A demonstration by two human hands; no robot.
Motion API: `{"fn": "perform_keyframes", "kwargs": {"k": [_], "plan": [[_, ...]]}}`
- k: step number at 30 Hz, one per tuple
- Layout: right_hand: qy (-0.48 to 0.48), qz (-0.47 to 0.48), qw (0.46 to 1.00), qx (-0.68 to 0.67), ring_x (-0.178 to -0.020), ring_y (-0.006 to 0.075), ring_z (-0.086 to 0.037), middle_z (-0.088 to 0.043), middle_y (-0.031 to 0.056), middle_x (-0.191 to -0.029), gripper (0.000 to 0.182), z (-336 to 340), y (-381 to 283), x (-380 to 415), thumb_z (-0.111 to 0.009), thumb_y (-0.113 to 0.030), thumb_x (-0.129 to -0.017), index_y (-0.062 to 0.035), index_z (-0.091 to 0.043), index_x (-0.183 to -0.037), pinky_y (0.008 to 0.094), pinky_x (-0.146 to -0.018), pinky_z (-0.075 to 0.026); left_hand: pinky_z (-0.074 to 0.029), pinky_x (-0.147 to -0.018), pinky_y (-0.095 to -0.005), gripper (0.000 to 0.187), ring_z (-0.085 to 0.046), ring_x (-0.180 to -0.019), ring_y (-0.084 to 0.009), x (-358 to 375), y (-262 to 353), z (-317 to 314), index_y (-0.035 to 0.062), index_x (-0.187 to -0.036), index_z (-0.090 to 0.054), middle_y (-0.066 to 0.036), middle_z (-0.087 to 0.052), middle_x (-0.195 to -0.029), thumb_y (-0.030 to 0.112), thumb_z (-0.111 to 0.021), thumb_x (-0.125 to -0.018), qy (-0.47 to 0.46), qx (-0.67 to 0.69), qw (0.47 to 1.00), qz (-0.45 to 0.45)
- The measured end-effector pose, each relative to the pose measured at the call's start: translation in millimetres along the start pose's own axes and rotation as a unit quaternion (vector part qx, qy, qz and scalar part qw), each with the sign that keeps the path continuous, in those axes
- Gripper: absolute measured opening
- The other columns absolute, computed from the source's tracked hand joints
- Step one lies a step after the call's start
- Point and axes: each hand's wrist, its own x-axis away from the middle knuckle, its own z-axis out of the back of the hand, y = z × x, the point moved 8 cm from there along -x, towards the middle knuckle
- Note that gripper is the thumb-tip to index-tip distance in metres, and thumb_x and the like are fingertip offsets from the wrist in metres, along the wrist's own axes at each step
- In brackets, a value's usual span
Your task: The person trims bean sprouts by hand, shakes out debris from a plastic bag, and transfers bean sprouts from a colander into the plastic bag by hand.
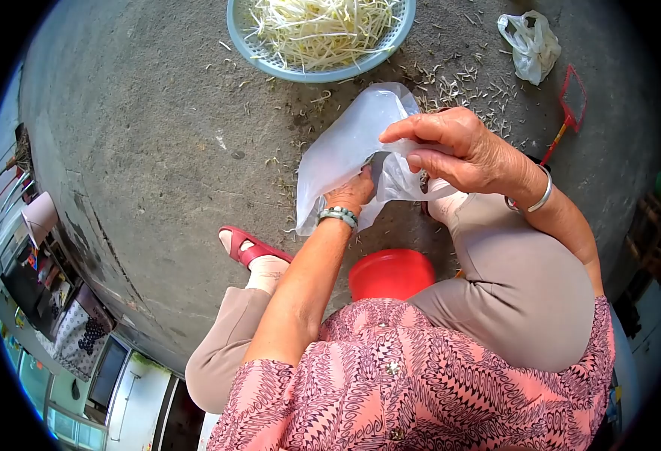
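Note:
A thin, whitish translucent plastic bag (pixel 353 128) is spread between my two hands, above the concrete floor. My left hand (pixel 351 192), with a beaded bracelet at the wrist, reaches into the mouth of the bag; its fingers are mostly hidden by the film. On the other side, my right hand (pixel 457 147) has its thumb and forefinger closed on the bag's gathered edge. A silver bangle circles that wrist. Just beyond the bag stands a light blue plastic basket (pixel 323 76) heaped with bean sprouts (pixel 323 30).
A red plastic stool or tub (pixel 392 275) sits between my legs. Loose sprout scraps (pixel 469 94) litter the floor to the right. Farther right are a crumpled white plastic bag (pixel 530 46) and a red fly swatter (pixel 573 98). Household shelves and clutter (pixel 41 282) line the far left.

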Motion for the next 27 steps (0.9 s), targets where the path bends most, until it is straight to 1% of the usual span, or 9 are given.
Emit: {"fn": "perform_keyframes", "kwargs": {"k": [2,4,9,12,18,22,23,26,27], "plan": [[0.005,0.014,1.0,0.006,-0.062,0.0213,-0.061,-0.062,0.0126,-0.072,0.03,-0.2,-0.9,0.3,-0.061,-0.002,-0.079,-0.0016,-0.06,-0.108,0.0303,-0.06,-0.048,-0.041,-0.092,-0.0454,0.037,-0.054,-0.108,-0.0333,-1.2,17.7,19.3,0.0131,-0.117,-0.061,-0.013,-0.059,-0.118,0.024,-0.057,-0.082,-0.078,-0.038,0.996,0.026],[0.007,0.014,1.0,0.007,-0.062,0.0213,-0.061,-0.062,0.0126,-0.072,0.03,0.4,0.5,1.8,-0.061,-0.002,-0.079,-0.0016,-0.06,-0.108,0.0303,-0.06,-0.048,-0.043,-0.088,-0.0439,0.034,-0.056,-0.103,-0.0324,-5.8,13.9,16.5,0.0129,-0.115,-0.062,-0.012,-0.061,-0.113,0.022,-0.057,-0.083,-0.102,-0.029,0.993,0.055],[-0.005,-0.031,0.999,-0.005,-0.063,0.0223,-0.062,-0.062,0.013,-0.074,0.029,2.0,5.8,4.4,-0.061,-0.003,-0.079,-0.0015,-0.06,-0.108,0.0315,-0.061,-0.049,-0.046,-0.081,-0.0424,0.028,-0.059,-0.093,-0.0324,-7.3,35.1,39.4,0.012,-0.108,-0.065,-0.012,-0.064,-0.104,0.017,-0.057,-0.082,-0.032,0.022,0.998,-0.045],[0.013,0.004,1.0,0.008,-0.064,0.023,-0.063,-0.063,0.0134,-0.075,0.029,3.1,2.0,4.5,-0.06,-0.003,-0.079,-0.0017,-0.06,-0.108,0.0323,-0.061,-0.049,-0.046,-0.081,-0.0431,0.027,-0.06,-0.093,-0.0327,-7.5,35.0,43.3,0.0111,-0.107,-0.064,-0.013,-0.065,-0.101,0.018,-0.055,-0.083,-0.004,0.028,0.997,-0.075],[0.023,0.03,0.999,0.036,-0.067,0.0233,-0.064,-0.063,0.0139,-0.076,0.028,6.0,2.0,4.4,-0.059,-0.003,-0.079,-0.0012,-0.06,-0.107,0.0327,-0.063,-0.05,-0.046,-0.081,-0.0444,0.026,-0.061,-0.092,-0.0332,-9.3,7.9,40.1,0.0093,-0.106,-0.063,-0.015,-0.065,-0.097,0.019,-0.049,-0.086,-0.04,0.034,0.996,-0.076],[0.017,-0.002,1.0,0.007,-0.068,0.0225,-0.065,-0.064,0.0135,-0.076,0.027,5.6,1.9,3.1,-0.059,-0.004,-0.08,-0.0013,-0.06,-0.108,0.0322,-0.064,-0.051,-0.046,-0.08,-0.0453,0.027,-0.062,-0.091,-0.0336,-1.8,-1.9,43.9,0.0081,-0.106,-0.062,-0.016,-0.065,-0.094,0.019,-0.046,-0.088,-0.062,0.019,0.994,-0.092],[0.016,-0.01,1.0,-0.001,-0.068,0.0223,-0.065,-0.064,0.0134,-0.076,0.027,4.7,2.8,3.1,-0.058,-0.004,-0.081,-0.0013,-0.06,-0.108,0.032,-0.064,-0.051,-0.046,-0.078,-0.0449,0.023,-0.059,-0.088,-0.0342,0.1,3.6,48.5,0.0062,-0.101,-0.063,-0.016,-0.064,-0.092,0.012,-0.049,-0.083,-0.043,-0.014,0.989,-0.137],[0.011,-0.003,1.0,0.006,-0.069,0.0209,-0.066,-0.065,0.0133,-0.076,0.027,4.6,0.4,1.3,-0.058,-0.004,-0.081,-0.0008,-0.06,-0.108,0.0315,-0.064,-0.051,-0.048,-0.085,-0.0433,0.032,-0.064,-0.094,-0.0367,1.4,-19.9,30.7,0.0121,-0.122,-0.049,-0.017,-0.067,-0.093,0.02,-0.044,-0.092,-0.171,-0.083,0.975,-0.112],[0.015,-0.002,1.0,0.008,-0.069,0.0207,-0.066,-0.065,0.0133,-0.076,0.027,4.4,0.6,1.5,-0.058,-0.004,-0.081,-0.0006,-0.06,-0.108,0.0314,-0.064,-0.051,-0.047,-0.084,-0.0434,0.031,-0.064,-0.095,-0.0358,6.6,-49.8,5.8,0.0118,-0.12,-0.052,-0.017,-0.067,-0.091,0.022,-0.046,-0.091,-0.178,-0.108,0.967,-0.145]]}}
